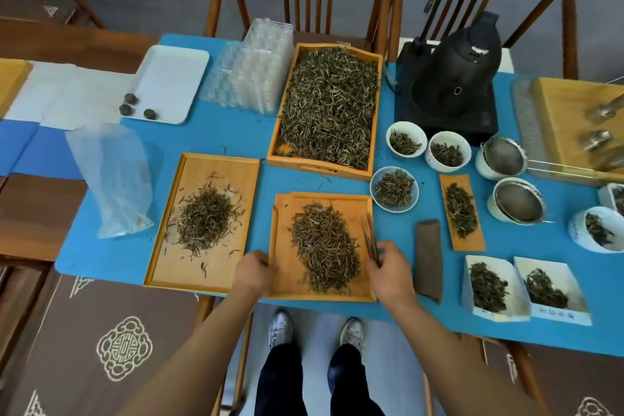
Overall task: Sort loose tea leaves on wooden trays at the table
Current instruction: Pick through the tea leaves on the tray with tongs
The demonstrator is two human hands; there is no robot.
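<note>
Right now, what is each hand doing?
Left hand: closed on the left edge of the near wooden tray.
Right hand: at the tray's right edge, fingers pinching thin dark tweezers.

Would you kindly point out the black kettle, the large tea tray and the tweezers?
black kettle [456, 78], head view, front of body.
large tea tray [378, 111], head view, right rim.
tweezers [368, 240], head view, mid-shaft.

Bare forearms, dark trousers and scuffed white shoes.
</note>
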